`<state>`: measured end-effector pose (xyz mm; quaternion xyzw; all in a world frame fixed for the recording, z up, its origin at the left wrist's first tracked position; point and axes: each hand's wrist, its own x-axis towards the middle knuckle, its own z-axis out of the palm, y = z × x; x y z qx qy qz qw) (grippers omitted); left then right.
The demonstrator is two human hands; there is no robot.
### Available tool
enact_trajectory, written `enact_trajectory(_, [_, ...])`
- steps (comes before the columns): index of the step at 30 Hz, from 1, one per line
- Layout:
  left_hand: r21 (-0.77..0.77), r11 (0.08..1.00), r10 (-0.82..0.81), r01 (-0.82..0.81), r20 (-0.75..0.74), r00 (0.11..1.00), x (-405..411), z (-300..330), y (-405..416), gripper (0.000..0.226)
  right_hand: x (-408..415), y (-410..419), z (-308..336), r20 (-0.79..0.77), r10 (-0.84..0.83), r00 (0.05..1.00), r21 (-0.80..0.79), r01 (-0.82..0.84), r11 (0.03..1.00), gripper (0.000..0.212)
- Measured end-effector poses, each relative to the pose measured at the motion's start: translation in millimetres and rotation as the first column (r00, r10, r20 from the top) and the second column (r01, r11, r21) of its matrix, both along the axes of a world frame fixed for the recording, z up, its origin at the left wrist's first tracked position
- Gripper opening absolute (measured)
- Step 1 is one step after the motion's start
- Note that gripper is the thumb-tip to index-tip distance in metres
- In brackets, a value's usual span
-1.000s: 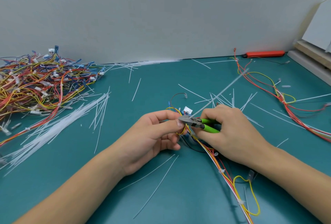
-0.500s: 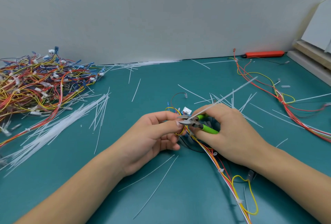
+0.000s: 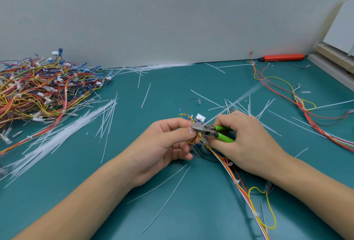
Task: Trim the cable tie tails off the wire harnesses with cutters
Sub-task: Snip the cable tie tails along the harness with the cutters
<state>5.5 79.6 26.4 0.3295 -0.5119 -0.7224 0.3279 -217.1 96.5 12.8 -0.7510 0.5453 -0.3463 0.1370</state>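
Observation:
My left hand (image 3: 164, 144) pinches the end of a red, yellow and white wire harness (image 3: 237, 180) that trails toward the lower right. My right hand (image 3: 243, 142) grips green-handled cutters (image 3: 210, 131). Their steel jaws point left and lie against my left thumb, closed at the base of a white cable tie tail (image 3: 235, 98). That tail sticks up to the right and looks blurred. A white connector (image 3: 200, 118) shows just behind the jaws.
A big tangle of harnesses (image 3: 42, 88) fills the left of the green mat (image 3: 134, 191). Cut white tails (image 3: 63, 134) lie scattered around. Another harness (image 3: 306, 109) lies at the right, and an orange tool (image 3: 283, 57) by the wall.
The cutter jaws opened half a second ago and have closed again at the tie. The long tail has swung and is blurred. Both hands stay in place.

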Motion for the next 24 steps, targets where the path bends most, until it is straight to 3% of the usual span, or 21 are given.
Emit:
enact_trajectory(7, [0.006,1.0,-0.004,0.004,-0.007,1.0,0.1,0.3,0.3,0.005,0.1,-0.4,-0.4,-0.02,-0.004,1.0,0.011,0.004,1.0,0.034])
enact_trajectory(11, [0.012,1.0,0.001,-0.001,-0.01,1.0,0.0,-0.5,-0.6,0.007,-0.1,0.1,2.2,0.068,0.057,0.996,0.035,-0.06,0.998,0.007])
enact_trajectory(15, [0.01,1.0,0.001,-0.001,-0.006,1.0,0.2,-1.0,-1.0,0.01,0.3,0.8,3.2,0.088,0.062,0.994,0.03,-0.065,0.997,0.021])
enact_trajectory(24, [0.008,1.0,-0.002,0.002,-0.004,1.0,0.0,-0.5,-0.8,0.009,0.6,1.9,4.7,0.053,0.04,0.998,0.023,-0.041,0.999,0.021])
